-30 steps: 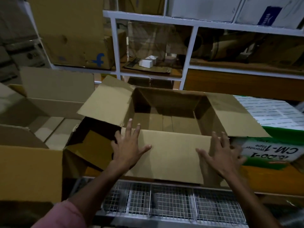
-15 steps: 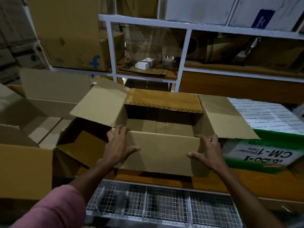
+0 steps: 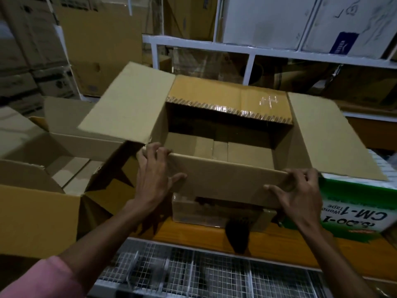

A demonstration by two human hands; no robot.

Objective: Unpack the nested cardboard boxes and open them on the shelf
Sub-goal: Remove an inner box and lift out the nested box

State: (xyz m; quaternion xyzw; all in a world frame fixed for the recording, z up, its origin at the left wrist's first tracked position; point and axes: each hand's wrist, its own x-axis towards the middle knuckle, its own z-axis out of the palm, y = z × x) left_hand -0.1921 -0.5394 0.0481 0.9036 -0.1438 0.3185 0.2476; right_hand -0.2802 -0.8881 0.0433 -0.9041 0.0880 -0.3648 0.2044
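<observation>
An open brown cardboard box (image 3: pixel 225 181) stands on the wooden shelf board (image 3: pixel 268 239) in front of me, its side flaps spread out left and right. The far flap leans inward over the opening, with a strip of clear tape along its edge. My left hand (image 3: pixel 153 179) grips the near flap at its left corner, fingers curled over the top edge. My right hand (image 3: pixel 298 194) grips the same flap at its right corner, thumb on the front face. The inside of the box holds nothing that I can see.
A larger open cardboard box (image 3: pixel 38 214) sits at the left. A green and white tape carton (image 3: pixel 352 207) stands against the box's right side. White shelf racks (image 3: pixel 253 50) with more cartons rise behind. A wire mesh rack (image 3: pixel 193 274) lies below the shelf edge.
Both hands went from resting flat on the near flap to gripping its top corners. The far flap has folded inward over the opening. My view has moved closer.
</observation>
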